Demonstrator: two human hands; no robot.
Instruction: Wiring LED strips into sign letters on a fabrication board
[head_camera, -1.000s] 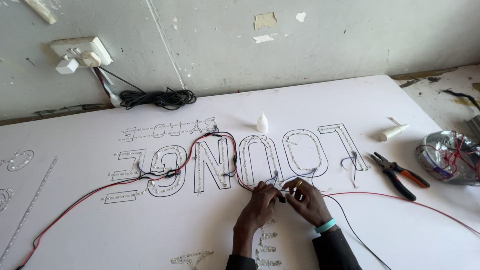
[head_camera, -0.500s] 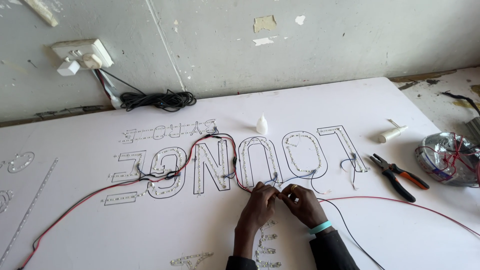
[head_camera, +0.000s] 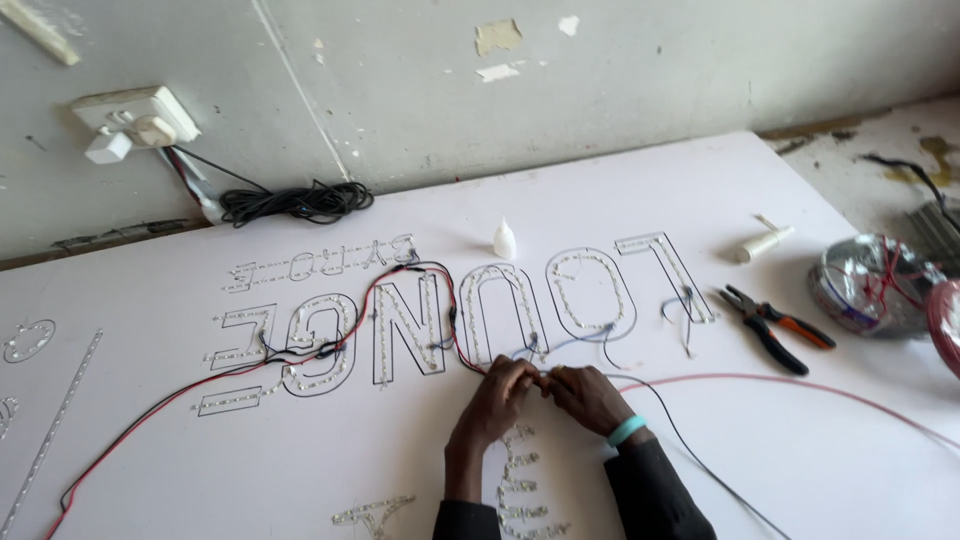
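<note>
A large white sign board (head_camera: 700, 200) lies flat, with cut-out letters (head_camera: 420, 325) lined with small LED dots. Red and black wires (head_camera: 200, 385) run across the letters. My left hand (head_camera: 497, 398) and my right hand (head_camera: 585, 397) meet fingertip to fingertip just below the letters, pinching the thin wire ends (head_camera: 545, 375) between them. My right wrist wears a teal band (head_camera: 627, 430). A red wire (head_camera: 800, 390) and a black wire (head_camera: 700, 460) trail off to the right from my hands.
Orange-and-black pliers (head_camera: 770, 325) lie to the right of the letters. A small white glue bottle (head_camera: 504, 240) stands behind them, a white tube (head_camera: 762, 243) farther right. A wire spool (head_camera: 880, 285) sits at the right edge. A wall socket (head_camera: 135, 120) and coiled black cable (head_camera: 295, 203) are at the back left.
Both hands stay together on the wire ends with small finger movements. The camera view has shifted slightly; nothing else on the board has moved.
</note>
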